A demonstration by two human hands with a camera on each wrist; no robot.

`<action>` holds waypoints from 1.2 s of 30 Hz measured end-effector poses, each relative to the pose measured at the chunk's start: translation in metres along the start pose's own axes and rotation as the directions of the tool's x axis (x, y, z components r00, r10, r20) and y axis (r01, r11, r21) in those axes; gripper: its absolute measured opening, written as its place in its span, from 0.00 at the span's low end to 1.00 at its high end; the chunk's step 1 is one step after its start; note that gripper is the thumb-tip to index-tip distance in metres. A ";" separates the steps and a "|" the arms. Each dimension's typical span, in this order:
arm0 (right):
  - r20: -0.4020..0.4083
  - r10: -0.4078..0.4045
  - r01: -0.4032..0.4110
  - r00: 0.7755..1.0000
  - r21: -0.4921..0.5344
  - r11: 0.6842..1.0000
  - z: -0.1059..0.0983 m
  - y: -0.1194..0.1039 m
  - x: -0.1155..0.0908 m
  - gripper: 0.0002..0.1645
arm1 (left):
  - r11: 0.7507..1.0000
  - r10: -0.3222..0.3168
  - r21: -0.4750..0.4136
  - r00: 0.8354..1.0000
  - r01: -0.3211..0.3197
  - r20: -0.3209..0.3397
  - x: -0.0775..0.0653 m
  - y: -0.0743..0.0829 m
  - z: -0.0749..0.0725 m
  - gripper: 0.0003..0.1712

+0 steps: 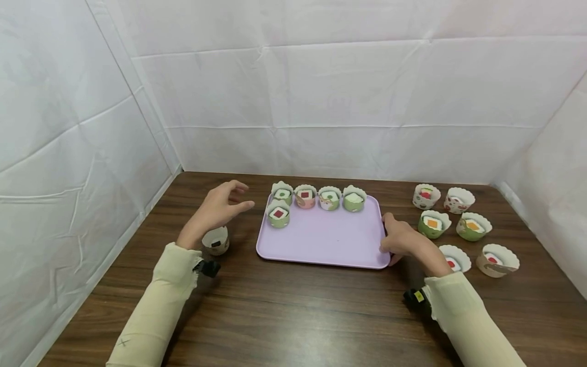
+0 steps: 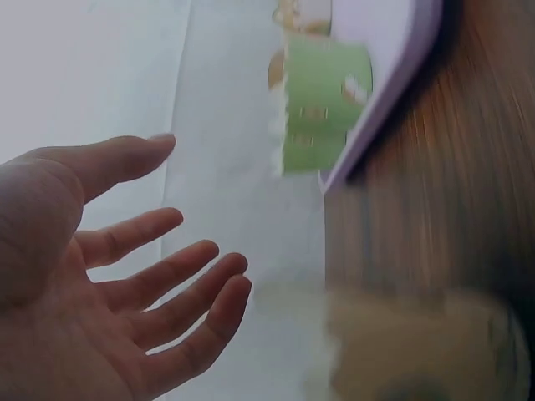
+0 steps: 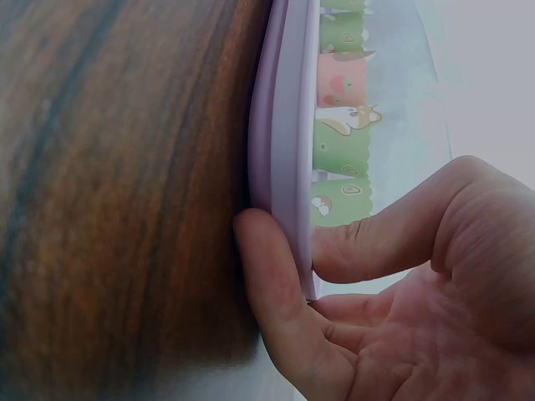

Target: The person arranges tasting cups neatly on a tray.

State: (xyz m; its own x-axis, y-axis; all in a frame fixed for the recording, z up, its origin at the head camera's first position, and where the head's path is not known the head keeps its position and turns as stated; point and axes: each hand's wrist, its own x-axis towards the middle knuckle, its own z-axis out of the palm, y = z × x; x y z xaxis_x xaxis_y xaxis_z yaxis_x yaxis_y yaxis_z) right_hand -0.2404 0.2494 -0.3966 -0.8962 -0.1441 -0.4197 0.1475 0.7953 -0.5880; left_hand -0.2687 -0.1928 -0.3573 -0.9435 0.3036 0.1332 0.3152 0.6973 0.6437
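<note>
A lilac tray (image 1: pixel 330 239) lies on the wooden table, with several paper cups along its back edge and a green paper cup (image 1: pixel 278 219) at its left. Each cup holds a small white piece with a coloured centre. At the tray's right edge, my right hand (image 1: pixel 401 237) pinches the rim; the right wrist view shows the thumb (image 3: pixel 359 251) above and a finger (image 3: pixel 272 259) below. My left hand (image 1: pixel 222 206) hovers left of the tray with nothing in its spread fingers. Just below it stands a beige paper cup (image 1: pixel 216 242), blurred in the left wrist view.
Right of the tray, several more filled paper cups stand in two columns, including a green cup (image 1: pixel 433 224) and a pale cup (image 1: pixel 497 261) nearest the right side. White sheeting (image 1: pixel 339 102) hangs behind and on both sides of the table (image 1: pixel 284 316).
</note>
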 end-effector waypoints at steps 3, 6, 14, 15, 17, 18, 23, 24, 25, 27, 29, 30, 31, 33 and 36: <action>0.003 -0.003 0.003 1.000 -0.002 1.000 0.000 0.000 0.001 0.49 | 1.000 -0.012 0.002 1.000 0.012 0.009 -0.010 -0.009 -0.011 0.32; 0.005 -0.003 0.003 1.000 0.003 1.000 0.000 0.000 0.001 0.49 | 0.999 -0.031 -0.015 0.999 0.032 0.034 -0.020 -0.018 -0.021 0.33; 0.010 -0.005 0.005 1.000 0.010 1.000 0.000 0.002 0.001 0.49 | 0.999 -0.039 0.016 0.992 0.037 0.119 -0.035 -0.034 -0.037 0.37; 0.009 -0.004 0.004 1.000 0.010 1.000 0.000 0.002 0.001 0.49 | 0.999 -0.040 0.017 0.991 0.038 0.128 -0.036 -0.035 -0.039 0.37; 0.009 -0.002 0.002 1.000 0.007 1.000 0.000 0.002 0.001 0.49 | 0.999 -0.038 0.020 0.989 0.035 0.146 -0.039 -0.036 -0.042 0.38; 0.007 0.001 -0.001 1.000 0.006 1.000 0.000 0.002 0.001 0.49 | 0.999 -0.034 0.015 0.988 0.032 0.153 -0.040 -0.037 -0.043 0.38; 0.001 0.004 -0.004 1.000 -0.004 1.000 0.000 0.000 0.001 0.49 | 1.000 -0.016 0.014 0.981 0.013 0.194 -0.043 -0.041 -0.048 0.39; 0.000 0.004 -0.004 1.000 -0.004 1.000 0.000 0.000 0.001 0.49 | 1.000 -0.015 0.013 0.979 0.012 0.205 -0.043 -0.042 -0.049 0.40; 0.000 0.003 -0.003 1.000 -0.004 1.000 0.000 0.000 0.001 0.49 | 1.000 -0.020 0.012 0.975 0.018 0.220 -0.043 -0.043 -0.050 0.42; -0.001 0.002 -0.002 1.000 -0.001 1.000 0.001 -0.001 0.001 0.49 | 0.999 -0.028 -0.008 0.964 0.031 0.264 -0.044 -0.047 -0.051 0.46; -0.002 0.000 0.000 1.000 0.001 1.000 0.001 -0.001 0.001 0.49 | 0.998 -0.032 -0.040 0.949 0.046 0.314 -0.045 -0.049 -0.052 0.50; -0.001 -0.002 0.002 1.000 0.001 1.000 0.001 -0.001 0.000 0.49 | 0.997 -0.028 -0.054 0.940 0.050 0.341 -0.045 -0.050 -0.053 0.51; -0.001 -0.002 0.002 1.000 0.002 1.000 0.000 -0.001 0.000 0.48 | 0.996 -0.028 -0.069 0.930 0.057 0.366 -0.045 -0.051 -0.053 0.51; 0.001 -0.002 0.002 1.000 0.005 1.000 0.000 -0.001 -0.001 0.48 | 0.995 -0.017 -0.082 0.917 0.054 0.398 -0.045 -0.052 -0.053 0.51; 0.000 0.001 -0.001 1.000 0.004 1.000 0.000 -0.001 -0.001 0.48 | 0.997 -0.010 -0.068 0.903 0.044 0.430 -0.044 -0.052 -0.052 0.51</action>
State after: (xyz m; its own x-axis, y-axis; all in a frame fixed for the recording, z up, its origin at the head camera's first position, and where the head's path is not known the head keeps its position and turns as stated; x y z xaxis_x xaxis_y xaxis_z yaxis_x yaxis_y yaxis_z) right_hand -0.2400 0.2489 -0.3956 -0.8959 -0.1432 -0.4205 0.1504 0.7929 -0.5905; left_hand -0.2489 -0.2755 -0.3575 -0.8110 0.5460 -0.2103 0.2660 0.6642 0.6987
